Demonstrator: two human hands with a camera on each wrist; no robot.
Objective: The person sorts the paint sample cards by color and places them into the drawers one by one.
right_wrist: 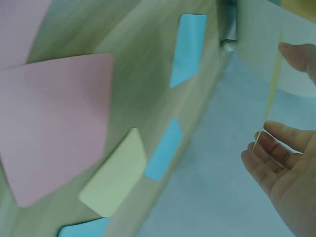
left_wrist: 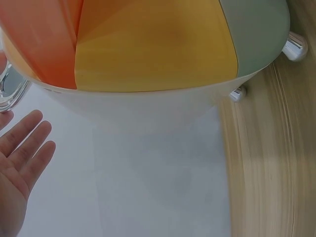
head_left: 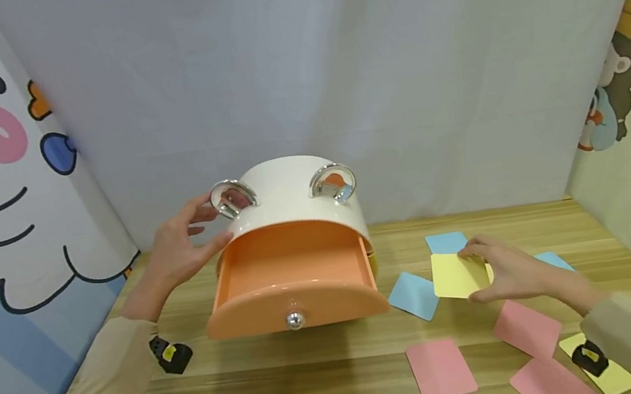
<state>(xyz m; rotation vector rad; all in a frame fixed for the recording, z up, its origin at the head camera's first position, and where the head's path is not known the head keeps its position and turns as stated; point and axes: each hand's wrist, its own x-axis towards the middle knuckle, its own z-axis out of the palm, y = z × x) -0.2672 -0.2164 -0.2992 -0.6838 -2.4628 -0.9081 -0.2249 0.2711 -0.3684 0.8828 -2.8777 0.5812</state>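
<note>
A small white rounded drawer cabinet (head_left: 282, 189) with two silver rings on top stands at the middle of the table. Its orange drawer (head_left: 248, 318), with a round silver knob, is pulled out, and no item shows inside. My left hand (head_left: 178, 246) is at the cabinet's upper left, thumb by the edge and index finger by the left ring (head_left: 232, 199); in the left wrist view its other fingers stretch out loosely. My right hand (head_left: 514, 267) pinches a yellow card (head_left: 456, 274) between thumb and fingers, raised above the table right of the cabinet.
Around my right hand lie blue cards (head_left: 414, 296), pink cards (head_left: 441, 369) and another yellow card (head_left: 616, 376). Below the orange drawer are a yellow drawer (left_wrist: 158, 44) and a green one (left_wrist: 261, 34). Silver feet (left_wrist: 295, 47) support the cabinet. Cloth walls (head_left: 425, 65) surround the table.
</note>
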